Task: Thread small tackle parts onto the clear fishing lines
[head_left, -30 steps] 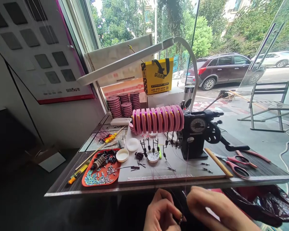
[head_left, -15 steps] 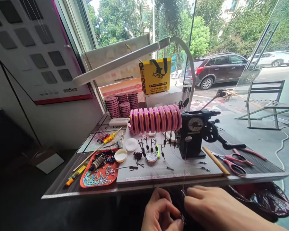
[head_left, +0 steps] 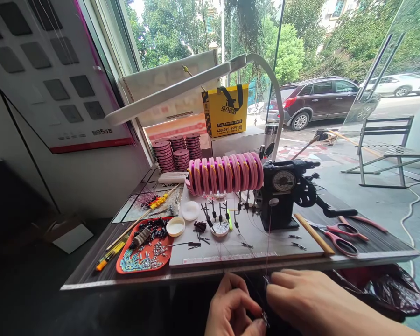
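Note:
My left hand (head_left: 231, 310) and my right hand (head_left: 308, 301) meet at the bottom edge, just below the table's front edge (head_left: 231, 275). Both pinch a thin line (head_left: 268, 242) that runs up to the black hand-crank winding machine (head_left: 283, 193). A tiny dark piece sits between the fingertips; I cannot make out what it is. A row of pink line spools (head_left: 226, 172) stands to the left of the machine.
An orange tray (head_left: 143, 254) of small parts lies at the left, beside two white lids (head_left: 177, 226). Red scissors (head_left: 339, 235) and a wooden stick (head_left: 313, 233) lie at the right. A white desk lamp (head_left: 182, 88) arches overhead. A dark bag (head_left: 385, 294) hangs at the right.
My hands have shifted slightly left and closer together on the line. The view has drifted a little; nothing on the table moved.

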`<state>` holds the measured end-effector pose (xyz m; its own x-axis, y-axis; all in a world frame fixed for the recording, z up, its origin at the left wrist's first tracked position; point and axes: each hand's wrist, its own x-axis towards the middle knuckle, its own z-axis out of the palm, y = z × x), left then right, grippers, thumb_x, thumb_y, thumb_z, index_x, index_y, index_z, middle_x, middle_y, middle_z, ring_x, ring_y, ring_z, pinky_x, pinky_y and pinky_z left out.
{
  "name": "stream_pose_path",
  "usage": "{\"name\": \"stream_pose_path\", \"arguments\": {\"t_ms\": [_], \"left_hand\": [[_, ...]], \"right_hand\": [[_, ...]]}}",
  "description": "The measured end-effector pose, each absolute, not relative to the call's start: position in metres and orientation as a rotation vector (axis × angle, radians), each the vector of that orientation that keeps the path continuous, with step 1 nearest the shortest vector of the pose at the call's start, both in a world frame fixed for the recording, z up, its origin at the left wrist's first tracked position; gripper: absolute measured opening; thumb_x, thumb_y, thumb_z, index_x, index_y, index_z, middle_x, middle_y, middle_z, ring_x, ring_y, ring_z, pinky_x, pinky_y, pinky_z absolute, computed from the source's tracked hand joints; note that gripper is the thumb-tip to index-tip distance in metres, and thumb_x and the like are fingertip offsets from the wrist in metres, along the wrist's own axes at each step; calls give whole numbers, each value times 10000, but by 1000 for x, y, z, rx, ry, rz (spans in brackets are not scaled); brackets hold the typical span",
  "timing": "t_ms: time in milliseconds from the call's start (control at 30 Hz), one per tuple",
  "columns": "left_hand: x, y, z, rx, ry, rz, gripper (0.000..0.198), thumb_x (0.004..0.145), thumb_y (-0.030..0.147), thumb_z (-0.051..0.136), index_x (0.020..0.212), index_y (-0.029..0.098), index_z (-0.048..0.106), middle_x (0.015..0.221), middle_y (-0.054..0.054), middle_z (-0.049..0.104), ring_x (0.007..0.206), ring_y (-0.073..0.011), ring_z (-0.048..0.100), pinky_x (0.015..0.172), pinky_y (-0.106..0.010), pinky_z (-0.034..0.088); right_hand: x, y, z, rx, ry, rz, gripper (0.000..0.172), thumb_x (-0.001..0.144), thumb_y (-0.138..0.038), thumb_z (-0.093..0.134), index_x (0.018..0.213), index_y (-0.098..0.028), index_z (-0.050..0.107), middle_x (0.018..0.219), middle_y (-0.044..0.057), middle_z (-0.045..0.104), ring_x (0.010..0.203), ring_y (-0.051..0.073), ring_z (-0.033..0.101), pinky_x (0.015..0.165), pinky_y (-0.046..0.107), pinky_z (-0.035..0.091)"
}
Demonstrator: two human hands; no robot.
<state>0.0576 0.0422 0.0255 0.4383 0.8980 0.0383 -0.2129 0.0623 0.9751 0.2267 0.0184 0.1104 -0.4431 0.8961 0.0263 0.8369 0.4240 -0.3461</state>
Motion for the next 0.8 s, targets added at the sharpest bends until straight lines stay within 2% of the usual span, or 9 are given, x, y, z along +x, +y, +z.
{"name": "stream_pose_path", "arguments": {"t_ms": [167, 333, 433, 500, 567, 800], "left_hand": [[58, 44, 25, 1282, 771, 1031, 239, 600, 436, 776, 564, 206, 725, 717, -12, 436, 588, -117, 379, 515, -241, 265], [57, 45, 23, 1163, 736, 1020, 211, 577, 406, 798, 563, 205, 737, 685, -2, 446, 625, -129, 394, 582, -254, 271], [56, 46, 23, 1035, 697, 963, 51, 554, 238, 786, 584, 221, 747, 685, 8, 447, 635, -128, 402, 601, -254, 279], [55, 47, 24, 998, 687, 908, 182, 496, 67, 693, 569, 225, 746, 684, 11, 450, 660, -132, 411, 617, -248, 280], [54, 49, 26, 987, 690, 839, 321, 423, -21, 575, 546, 224, 742, 693, 12, 449, 674, -132, 407, 616, -240, 273], [55, 52, 32, 1008, 701, 788, 380, 379, -33, 506, 526, 227, 742, 692, 9, 456, 696, -143, 414, 628, -246, 267]], "right_hand": [[218, 23, 109, -1682, -2630, 559, 146, 712, -39, 592, 754, -169, 643, 806, 58, 688, 680, 207, 636, 545, 255, 381], [222, 18, 92, -1515, -2142, 731, 143, 796, -104, 560, 681, -169, 613, 708, 12, 619, 624, 125, 572, 555, 184, 391], [225, 15, 77, -1458, -1883, 830, 128, 806, -177, 565, 698, -180, 634, 679, -4, 595, 629, 126, 565, 572, 188, 394], [224, 15, 71, -1431, -1806, 874, 145, 801, -211, 560, 694, -181, 653, 672, 1, 596, 636, 138, 570, 577, 203, 393], [223, 16, 70, -1410, -1773, 911, 162, 781, -231, 563, 671, -174, 666, 649, 9, 592, 621, 146, 565, 560, 214, 384], [219, 19, 81, -1422, -1793, 926, 151, 752, -199, 581, 650, -183, 691, 637, 13, 623, 605, 144, 566, 549, 211, 386]]}}
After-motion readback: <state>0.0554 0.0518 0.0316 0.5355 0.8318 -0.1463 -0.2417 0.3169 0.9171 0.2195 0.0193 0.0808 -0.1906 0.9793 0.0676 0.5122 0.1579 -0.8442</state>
